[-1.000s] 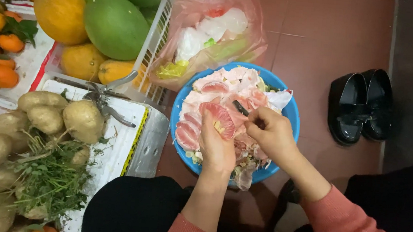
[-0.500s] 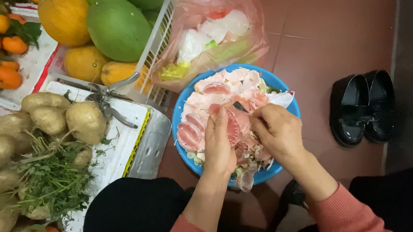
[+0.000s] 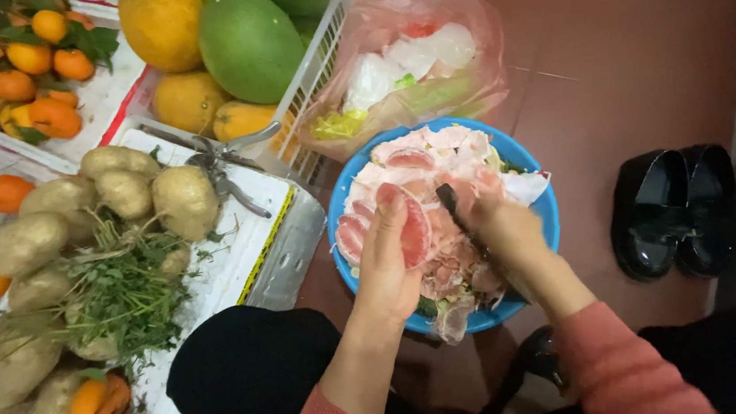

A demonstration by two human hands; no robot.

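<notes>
while i sit low over the reddish-brown tiled floor, my left hand is wrapped around a pink, peeled pomelo segment, fingers closed on it from below, holding it just above the round blue plastic basin. my right hand is closed on a dark-handled small knife, its tip near the segment; the hand is blurred, so i cannot tell whether the blade touches the fruit. the basin sits on the floor between my knees and is heaped with pale pink peel and pith scraps. touching its far rim lies a thin pink plastic bag with white and green scraps inside. to my left, a white wire basket holds big green pomelos and yellow ones; nearer me, white foam boxes carry knobbly beige tubers with leafy green stems, and a pair of metal shears rests on the box edge. small orange tangerines with leaves fill the far left. well apart on my right, a pair of shiny black shoes stands on the tiles beside a darker strip of floor.
</notes>
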